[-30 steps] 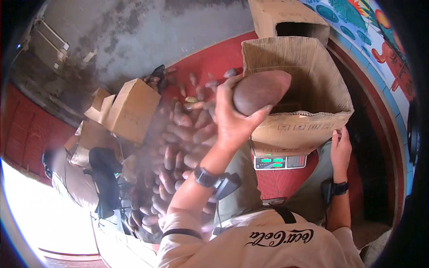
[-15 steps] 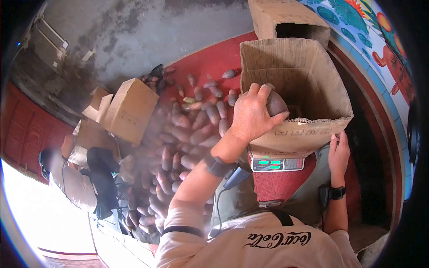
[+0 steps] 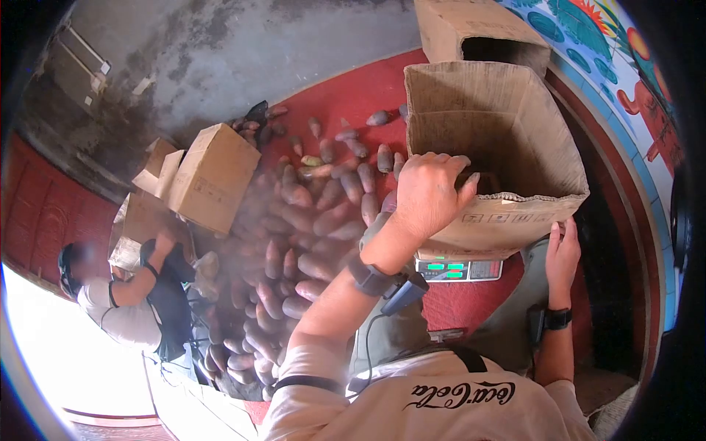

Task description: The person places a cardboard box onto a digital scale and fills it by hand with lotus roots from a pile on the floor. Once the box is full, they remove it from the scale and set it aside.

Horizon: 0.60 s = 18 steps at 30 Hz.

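Observation:
My left hand (image 3: 434,192) is over the near left rim of a large open cardboard box (image 3: 526,220), its fingers bent down inside and the thumb apart from them. No tuber shows in its grasp; the fingertips are partly hidden. The box sits on a digital scale (image 3: 460,270) with lit green displays. My right hand (image 3: 562,259) rests open against the box's near right corner, fingers upward. Left of the box, many reddish-purple tubers (image 3: 296,195) lie heaped on the red floor.
Behind the large box stands another cardboard box (image 3: 471,29). A closed carton (image 3: 215,176) lies beyond the heap at the left. Another person (image 3: 121,309) sits at the far left, a hand at an open box (image 3: 140,228). A painted wall borders the right.
The tuber that my left hand held is no longer visible, and the hand has dipped at the rim. The other person's arm has come into view. The view has shifted slightly.

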Available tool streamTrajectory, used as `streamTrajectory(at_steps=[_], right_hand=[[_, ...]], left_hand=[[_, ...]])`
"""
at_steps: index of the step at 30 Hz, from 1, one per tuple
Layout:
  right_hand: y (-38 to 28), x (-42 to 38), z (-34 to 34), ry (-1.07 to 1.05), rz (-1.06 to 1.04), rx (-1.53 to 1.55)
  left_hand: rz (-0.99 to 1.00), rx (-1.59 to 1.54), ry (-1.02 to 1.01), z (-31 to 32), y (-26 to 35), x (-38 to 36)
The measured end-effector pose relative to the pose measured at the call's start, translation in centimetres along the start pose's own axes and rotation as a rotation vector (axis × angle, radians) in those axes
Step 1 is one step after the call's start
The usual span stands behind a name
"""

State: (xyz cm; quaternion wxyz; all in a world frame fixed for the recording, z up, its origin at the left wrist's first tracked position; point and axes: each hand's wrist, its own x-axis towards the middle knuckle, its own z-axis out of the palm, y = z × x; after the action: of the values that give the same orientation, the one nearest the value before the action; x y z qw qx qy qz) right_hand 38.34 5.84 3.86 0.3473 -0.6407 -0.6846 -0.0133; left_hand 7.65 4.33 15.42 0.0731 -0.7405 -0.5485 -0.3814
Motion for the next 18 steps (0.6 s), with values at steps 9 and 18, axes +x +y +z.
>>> streamTrajectory(at_steps=[9,18], right_hand=[[-0.4,0.1,-0.1,-0.046,0.031,-0.023],[-1.0,0.0,-0.5,-0.086,0.031,0.029]], left_hand=[[0.096,-0.173,0.175,-0.1,-1.1,-1.8],[-0.29,-0.096,0.207,-3.1,-6.5,-11.8]])
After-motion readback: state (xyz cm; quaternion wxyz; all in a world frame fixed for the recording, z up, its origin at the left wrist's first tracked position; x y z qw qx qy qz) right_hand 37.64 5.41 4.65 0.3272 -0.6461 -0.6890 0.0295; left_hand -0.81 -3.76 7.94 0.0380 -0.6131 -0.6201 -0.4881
